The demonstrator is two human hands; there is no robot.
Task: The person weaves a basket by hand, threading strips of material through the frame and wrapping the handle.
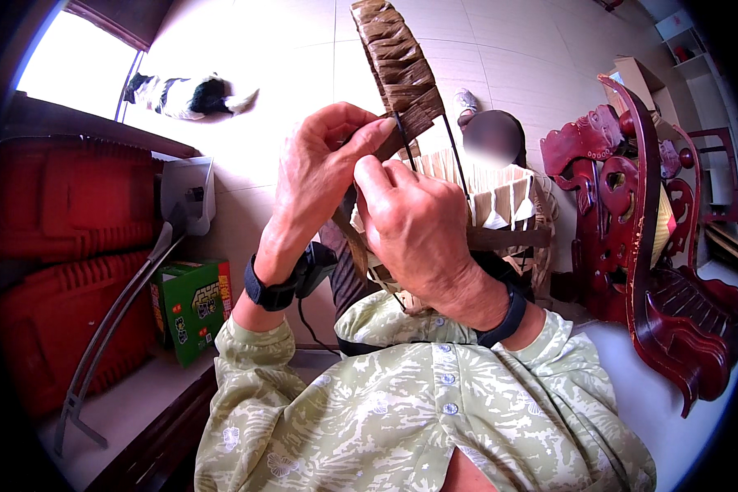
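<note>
In front of me is a pale basket (500,197) with a brown band (508,239) round its side. Its tall handle (395,61) has a dark two-rod frame, wrapped in brown flat strip at the top and bare lower down. My left hand (320,164) pinches the brown strip (418,117) between thumb and fingers, beside the lower end of the wrapping. Just below and to the right, my right hand (422,230) is closed in front of the bare rods and hides part of the basket. Whatever its fingers hold is hidden. A loose brown length hangs below the hands.
A carved dark-red wooden chair (631,205) stands at the right. Stacked red plastic containers (74,197), a green box (190,312) and a long-handled dustpan (190,193) are at the left. A black-and-white animal (180,96) lies on the tiled floor. A person (494,139) is beyond the basket.
</note>
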